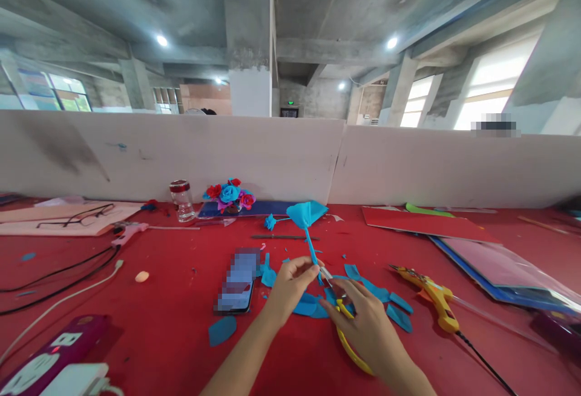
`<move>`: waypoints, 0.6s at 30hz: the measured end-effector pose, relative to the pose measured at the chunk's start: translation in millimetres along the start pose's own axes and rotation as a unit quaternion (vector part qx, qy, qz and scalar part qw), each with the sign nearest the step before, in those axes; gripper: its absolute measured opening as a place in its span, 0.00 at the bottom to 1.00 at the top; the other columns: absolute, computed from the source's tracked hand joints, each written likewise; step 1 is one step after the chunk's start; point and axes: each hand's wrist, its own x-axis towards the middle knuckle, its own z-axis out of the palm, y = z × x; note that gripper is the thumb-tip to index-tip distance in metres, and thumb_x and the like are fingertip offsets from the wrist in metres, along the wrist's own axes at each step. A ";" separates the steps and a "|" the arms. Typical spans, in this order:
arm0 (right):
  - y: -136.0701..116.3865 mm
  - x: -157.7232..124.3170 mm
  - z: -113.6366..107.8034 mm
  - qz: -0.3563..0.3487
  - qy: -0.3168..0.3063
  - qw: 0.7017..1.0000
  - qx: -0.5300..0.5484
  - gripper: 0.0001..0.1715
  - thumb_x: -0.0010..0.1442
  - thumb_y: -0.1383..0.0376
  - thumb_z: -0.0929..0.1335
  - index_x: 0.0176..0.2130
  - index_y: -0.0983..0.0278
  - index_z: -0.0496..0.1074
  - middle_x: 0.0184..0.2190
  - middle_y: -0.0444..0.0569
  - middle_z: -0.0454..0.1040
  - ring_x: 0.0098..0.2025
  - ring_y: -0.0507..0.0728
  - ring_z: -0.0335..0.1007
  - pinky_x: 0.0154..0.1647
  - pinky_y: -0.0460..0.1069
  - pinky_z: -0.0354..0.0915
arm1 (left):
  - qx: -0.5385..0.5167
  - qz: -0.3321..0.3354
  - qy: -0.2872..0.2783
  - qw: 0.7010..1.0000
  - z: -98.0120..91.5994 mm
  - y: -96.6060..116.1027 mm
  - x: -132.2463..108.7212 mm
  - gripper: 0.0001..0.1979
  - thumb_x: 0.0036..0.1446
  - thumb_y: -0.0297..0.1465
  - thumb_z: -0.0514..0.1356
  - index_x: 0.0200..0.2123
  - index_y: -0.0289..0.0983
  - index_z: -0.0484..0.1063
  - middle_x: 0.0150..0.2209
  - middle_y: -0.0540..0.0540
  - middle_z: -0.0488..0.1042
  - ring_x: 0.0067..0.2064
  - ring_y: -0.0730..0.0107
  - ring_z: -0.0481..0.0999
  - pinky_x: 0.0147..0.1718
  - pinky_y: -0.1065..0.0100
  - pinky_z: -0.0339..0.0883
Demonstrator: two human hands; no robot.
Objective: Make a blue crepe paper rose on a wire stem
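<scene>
My left hand (290,284) pinches the thin stem of a blue paper flower (307,214), holding it upright over the red table (158,323). My right hand (367,323) grips yellow-handled scissors (347,338), whose blades meet the stem's lower end close to my left fingers. Several blue paper scraps (385,299) lie on the table under and around both hands.
A phone (238,281) lies left of my hands. A yellow glue gun (431,296) with its cord lies to the right, sheets of paper (454,226) beyond it. A small bouquet (229,195), a jar (181,199), a second glue gun (129,232), cables and a power strip (49,353) sit at left.
</scene>
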 end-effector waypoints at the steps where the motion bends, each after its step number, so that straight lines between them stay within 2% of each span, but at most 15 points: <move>1: -3.1 1.5 3.0 0.002 0.008 1.000 0.010 0.18 0.54 0.56 0.64 0.40 0.63 0.68 0.34 0.52 0.72 0.33 0.56 0.68 0.35 0.48 0.62 | 0.016 0.008 -0.004 1.000 0.4 0.1 -0.3 0.12 0.49 0.35 0.57 0.33 0.35 0.75 0.29 0.45 0.75 0.33 0.67 0.71 0.34 0.70 0.63; 4: -9.2 6.5 10.4 0.012 0.018 0.999 0.041 0.15 0.55 0.56 0.63 0.34 0.64 0.71 0.25 0.49 0.72 0.25 0.55 0.66 0.28 0.47 0.61 | 0.052 0.027 -0.004 0.998 0.1 -1.5 -0.4 0.11 0.49 0.35 0.57 0.33 0.36 0.76 0.30 0.45 0.76 0.35 0.65 0.72 0.33 0.70 0.63; 8: -9.3 10.9 16.5 0.051 0.032 0.991 0.121 0.18 0.56 0.56 0.61 0.24 0.64 0.70 0.18 0.46 0.68 0.20 0.52 0.60 0.22 0.45 0.57 | 0.071 0.023 -0.006 0.997 -1.3 -4.7 0.0 0.11 0.49 0.35 0.56 0.33 0.37 0.76 0.30 0.45 0.77 0.35 0.63 0.73 0.33 0.70 0.64; 13: -5.0 13.4 22.6 0.101 0.026 0.962 0.252 0.20 0.55 0.54 0.62 0.20 0.65 0.66 0.15 0.42 0.62 0.19 0.50 0.56 0.20 0.44 0.54 | 0.099 0.038 0.007 0.994 -0.6 -5.9 -0.1 0.12 0.50 0.35 0.55 0.35 0.39 0.76 0.31 0.45 0.77 0.34 0.62 0.73 0.31 0.70 0.64; 18: -1.5 13.6 30.8 0.089 0.046 0.959 0.266 0.20 0.53 0.54 0.63 0.19 0.65 0.64 0.15 0.40 0.58 0.19 0.49 0.51 0.19 0.43 0.50 | 0.079 0.030 0.012 0.996 0.4 -10.8 1.8 0.12 0.49 0.35 0.56 0.35 0.37 0.76 0.32 0.44 0.77 0.36 0.61 0.73 0.32 0.70 0.65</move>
